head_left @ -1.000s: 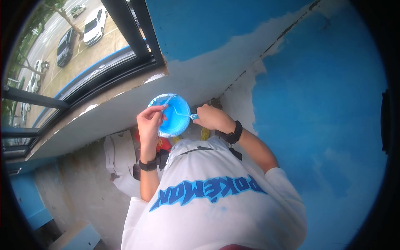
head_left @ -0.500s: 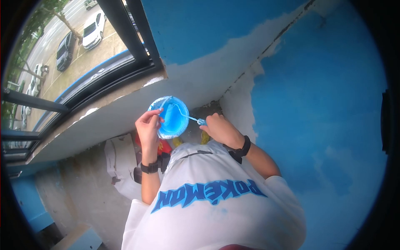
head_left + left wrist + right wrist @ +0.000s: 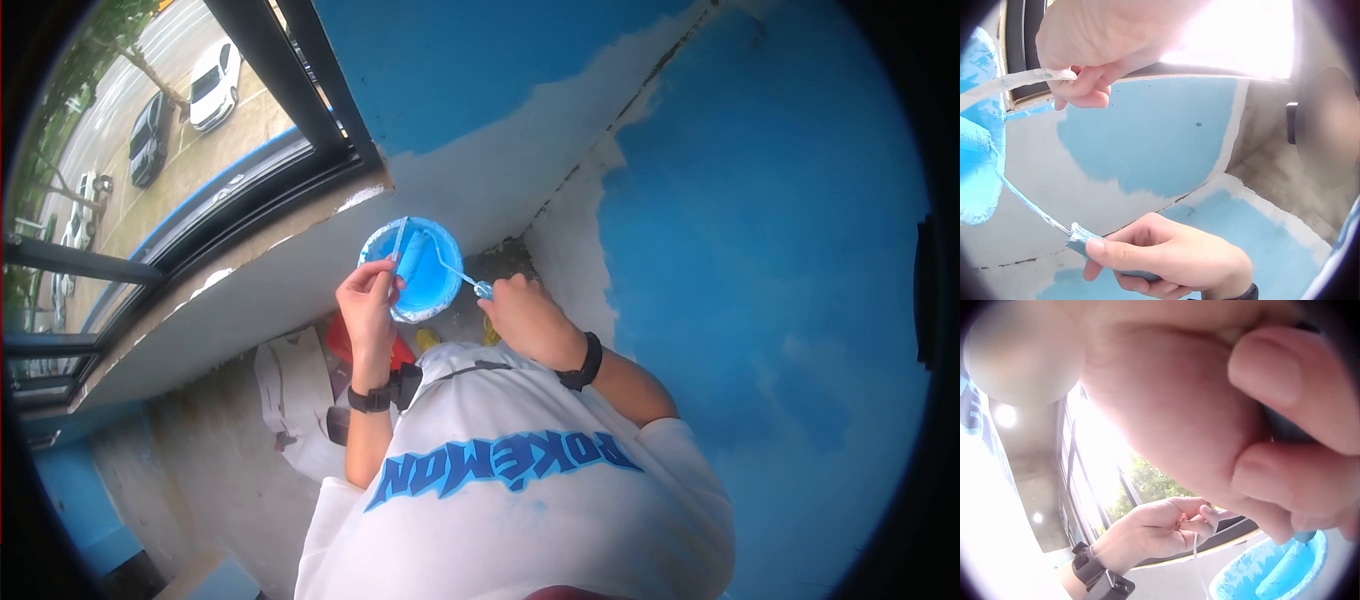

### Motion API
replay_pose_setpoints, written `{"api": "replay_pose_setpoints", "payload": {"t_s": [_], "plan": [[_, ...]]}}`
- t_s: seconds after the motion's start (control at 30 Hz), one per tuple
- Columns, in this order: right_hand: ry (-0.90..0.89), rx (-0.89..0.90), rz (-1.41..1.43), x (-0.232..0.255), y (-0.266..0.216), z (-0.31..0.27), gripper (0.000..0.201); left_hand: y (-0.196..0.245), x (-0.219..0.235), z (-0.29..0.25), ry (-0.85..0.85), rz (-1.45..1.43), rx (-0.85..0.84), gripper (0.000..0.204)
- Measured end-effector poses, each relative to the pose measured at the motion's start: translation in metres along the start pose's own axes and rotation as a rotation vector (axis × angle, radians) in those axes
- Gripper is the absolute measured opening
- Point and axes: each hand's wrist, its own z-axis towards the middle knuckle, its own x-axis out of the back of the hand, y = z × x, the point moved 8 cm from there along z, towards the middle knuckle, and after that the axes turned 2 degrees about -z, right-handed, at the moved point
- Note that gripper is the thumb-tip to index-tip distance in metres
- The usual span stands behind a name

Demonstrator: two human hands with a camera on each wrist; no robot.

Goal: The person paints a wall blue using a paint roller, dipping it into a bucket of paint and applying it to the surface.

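A round bucket (image 3: 440, 292) with blue paint inside and a white-smeared rim hangs in front of the torso. My left hand (image 3: 368, 302) grips its pale bail handle (image 3: 1016, 82), which arcs over the bucket's left side. In my right hand (image 3: 532, 320) is the handle (image 3: 1085, 237) of a paint roller, held from the right side. The roller's paint-coated wire frame (image 3: 455, 268) bends over the rim. Its blue sleeve (image 3: 413, 258) lies inside the bucket, seen also in the right wrist view as a blue sleeve (image 3: 1282, 572) against the inner wall.
A window (image 3: 300, 150) with a dark frame and ledge is on the left, with parked cars outside. Patchy blue and white walls (image 3: 740, 250) meet in a corner ahead. Below, a red object (image 3: 345, 340) and a pale sheet (image 3: 292, 385) lie by the feet.
My right hand has drawn back toward the body with the roller handle, and more of the frame and sleeve shows in the bucket. My left hand keeps its hold; the bucket has shifted slightly.
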Motion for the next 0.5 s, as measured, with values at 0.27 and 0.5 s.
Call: {"api": "replay_pose_setpoints", "payload": {"t_s": [0.27, 0.5], "plan": [[-0.04, 0.022, -0.091, -0.005, -0.004, 0.016, 0.018, 0.002, 0.01, 0.005, -0.013, -0.086, 0.023, 0.005], [0.072, 0.149, -0.341, -0.033, 0.008, 0.034, 0.009, -0.001, 0.026, 0.007, 0.01, -0.099, 0.041, 0.005]]}}
